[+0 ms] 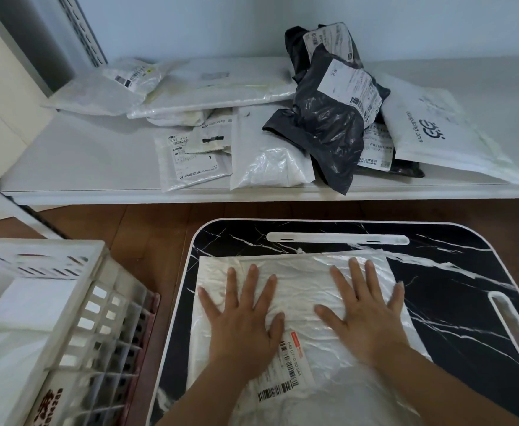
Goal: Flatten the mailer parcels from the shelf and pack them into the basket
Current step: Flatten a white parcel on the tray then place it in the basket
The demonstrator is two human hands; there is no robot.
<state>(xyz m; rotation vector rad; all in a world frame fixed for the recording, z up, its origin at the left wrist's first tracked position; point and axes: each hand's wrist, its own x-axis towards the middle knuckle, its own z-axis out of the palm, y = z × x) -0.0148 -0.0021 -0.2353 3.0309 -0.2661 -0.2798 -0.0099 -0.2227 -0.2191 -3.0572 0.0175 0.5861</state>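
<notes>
A pale blue-white wall backs a white shelf (83, 155), and below it a strip of brown wood floor (147, 229) runs between the shelf's front edge and my bench (454, 290), a black marble-patterned top with a white rim and rounded corners.

On the bench lies a white mailer parcel (298, 269), crinkled, its barcode label (286, 367) turned toward me. My left hand (243, 315) and right hand (365, 312) both press flat on it, fingers (253, 278) straight and spread wide, holding nothing, palms down side by side with a small gap between the thumbs. The parcel's far edge stops just short of a long white slot (338, 239) near the bench's back rim; a second slot (516, 327) runs along the right side, with bare black top between it and the parcel.

To my left, just beside the bench, stands a white slatted basket (98, 299) with white packets already lying in it (a dark pink crate wall (147, 333) shows against its near side).

Up on the shelf the other parcels sit in a loose heap toward the middle and right: a black mailer (329, 118) with a white label leaning over the rest, a large white one (436, 139) with dark printed lettering at the right, a glossy white pouch (270, 155) at the front edge, and flat white ones (215, 87) behind. The shelf's left end is bare white surface up to a slotted upright (83, 29).
</notes>
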